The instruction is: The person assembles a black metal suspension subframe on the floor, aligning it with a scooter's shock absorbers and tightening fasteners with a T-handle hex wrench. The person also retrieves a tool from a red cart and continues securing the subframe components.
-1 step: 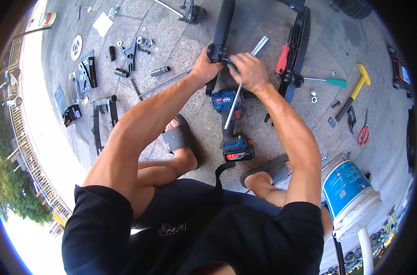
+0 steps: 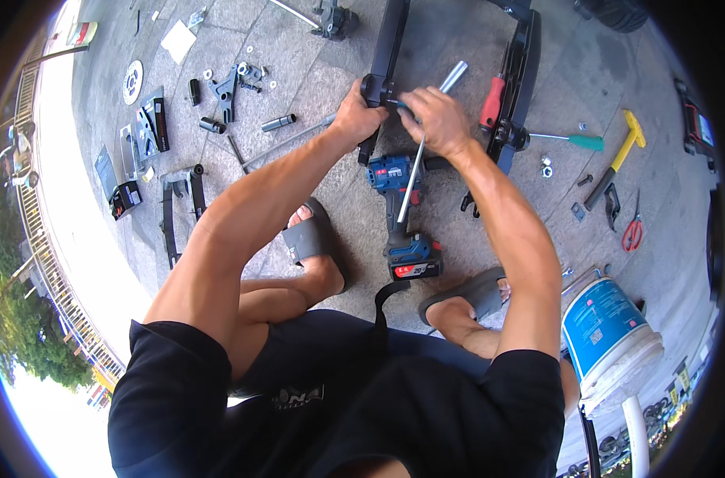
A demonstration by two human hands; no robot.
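Observation:
My left hand (image 2: pixel 358 115) is closed round the lower left end of a black metal frame (image 2: pixel 386 48), near its round joint. My right hand (image 2: pixel 438 121) is closed on a long silver socket wrench (image 2: pixel 413 183), a thin rod with a thick tubular end beyond the knuckles. A small teal-blue piece shows between the right fingertips and the joint; its kind is hidden. Below the hands lies a blue cordless impact wrench (image 2: pixel 396 179), partly crossed by the rod. A red-handled screwdriver (image 2: pixel 492 103) rests against the frame's right arm.
Right of the frame lie a green-handled screwdriver (image 2: pixel 584 143), a yellow hammer (image 2: pixel 620 155) and red scissors (image 2: pixel 632 233). A blue-and-white bucket (image 2: pixel 605 327) stands near my right side. To the left are sockets (image 2: pixel 279 123), a brake disc (image 2: pixel 133 82) and a black bracket (image 2: pixel 171 215).
My right hand has shifted slightly right, and the rod's thin lower end has swung a little to the right. My left hand and the frame keep their place.

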